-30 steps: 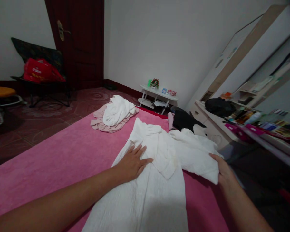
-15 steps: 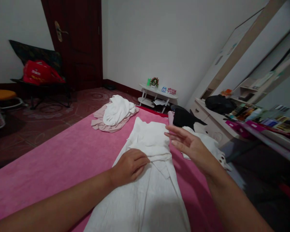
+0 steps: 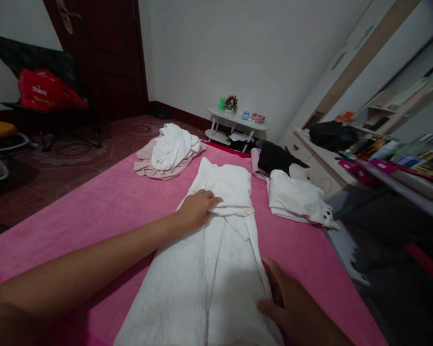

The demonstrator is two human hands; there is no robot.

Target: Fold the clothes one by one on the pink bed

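Note:
A long white garment (image 3: 234, 269) lies on the pink bed cover, its far end folded back over itself in a thick band. My left hand (image 3: 197, 207) is on the near edge of that band, fingers bent and closed on the cloth. At the garment's right edge, closer to me, my right hand (image 3: 288, 298) has its thumb and fingers apart. Its thumb reaches over the cloth, while some fingertips are hidden by the edge and shadow.
On the pink bed cover (image 3: 126, 206), white and pale pink clothes (image 3: 175, 149) sit heaped at the far left. A folded white garment with dark dots (image 3: 296, 197) and a black piece of clothing (image 3: 276, 158) lie right. Beyond stands a small white table (image 3: 238, 124); a cluttered dresser (image 3: 317, 163) flanks the bed.
My right hand has come down from beside the folded band to the garment's near right edge. My left hand stays at the fold. The view has tipped downward slightly.

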